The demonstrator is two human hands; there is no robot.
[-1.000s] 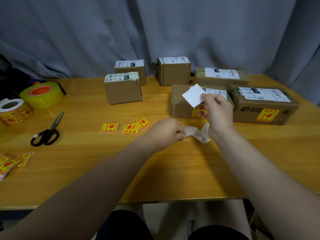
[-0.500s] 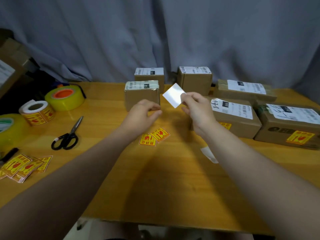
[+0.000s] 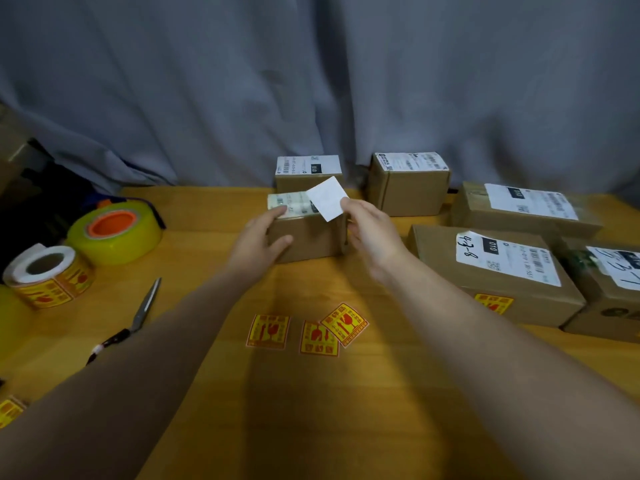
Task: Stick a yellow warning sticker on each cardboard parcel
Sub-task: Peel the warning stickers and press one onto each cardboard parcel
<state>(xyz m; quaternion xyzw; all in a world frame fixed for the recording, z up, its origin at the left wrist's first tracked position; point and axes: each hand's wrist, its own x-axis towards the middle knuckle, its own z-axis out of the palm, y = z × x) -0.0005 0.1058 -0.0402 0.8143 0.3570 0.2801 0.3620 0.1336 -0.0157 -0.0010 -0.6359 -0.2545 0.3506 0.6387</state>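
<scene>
Sticker (image 3: 327,198) (white side showing) hangs just over the small parcel (image 3: 311,240), pinched by one corner in the right hand (image 3: 372,233). It is probably light, floppy and tacky, so hold it by the edges. The left hand (image 3: 258,242) grips the parcel's left corner.

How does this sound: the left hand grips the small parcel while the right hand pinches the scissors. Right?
Not quite. In the head view the right hand pinches a sticker, white side showing; the scissors lie untouched on the table. The left hand does grip the small parcel.
</scene>
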